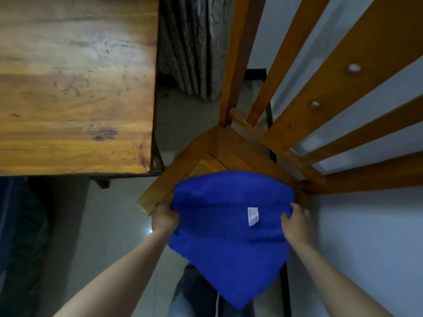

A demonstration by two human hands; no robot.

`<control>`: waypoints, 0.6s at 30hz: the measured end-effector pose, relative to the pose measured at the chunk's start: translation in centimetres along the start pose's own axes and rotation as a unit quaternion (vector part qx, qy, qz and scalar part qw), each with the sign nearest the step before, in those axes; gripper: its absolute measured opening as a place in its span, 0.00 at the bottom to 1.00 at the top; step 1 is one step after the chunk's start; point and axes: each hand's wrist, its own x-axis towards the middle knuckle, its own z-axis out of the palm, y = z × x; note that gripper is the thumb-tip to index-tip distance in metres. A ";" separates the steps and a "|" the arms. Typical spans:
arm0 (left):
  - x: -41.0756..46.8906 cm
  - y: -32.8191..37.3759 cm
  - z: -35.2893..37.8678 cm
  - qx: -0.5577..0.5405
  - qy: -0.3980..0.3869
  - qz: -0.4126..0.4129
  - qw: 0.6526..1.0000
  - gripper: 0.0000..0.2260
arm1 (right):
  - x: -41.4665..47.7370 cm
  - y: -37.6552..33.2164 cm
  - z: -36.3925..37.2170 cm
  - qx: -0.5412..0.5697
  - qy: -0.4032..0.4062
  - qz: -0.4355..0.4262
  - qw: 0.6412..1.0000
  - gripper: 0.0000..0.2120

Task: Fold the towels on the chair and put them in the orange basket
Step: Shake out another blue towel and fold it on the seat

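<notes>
A blue towel (225, 239) with a small white label hangs between my two hands, over the front of the wooden chair (231, 145). My left hand (163, 217) grips the towel's left edge. On the opposite side, my right hand (297, 221) pinches the right edge. The towel's upper part lies bunched on the chair seat and its lower corner droops toward the floor. Most of the seat is hidden under the cloth. No orange basket is in view.
A wooden table (75, 88) fills the upper left, its corner close to the chair. Grey curtain folds (190, 46) hang behind. The slatted chair back (332, 99) stands against a white wall at right. Pale floor tiles lie below.
</notes>
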 end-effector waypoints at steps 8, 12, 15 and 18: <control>3.1 5.1 1.0 -0.033 0.023 -0.014 0.999 0.16 | 6.0 -3.3 0.8 -0.078 -0.009 -0.061 0.995 0.31; 3.0 6.1 0.5 -0.151 -0.011 0.037 0.988 0.09 | 7.0 -3.8 0.9 -0.084 0.008 -0.044 0.995 0.21; 2.8 4.9 -0.1 -0.210 0.012 0.097 0.973 0.14 | 5.9 -3.2 0.7 -0.088 0.127 -0.169 0.973 0.09; 1.6 4.1 -0.8 -0.191 0.076 0.139 0.969 0.13 | 4.4 -1.7 0.8 -0.092 0.229 -0.226 0.942 0.10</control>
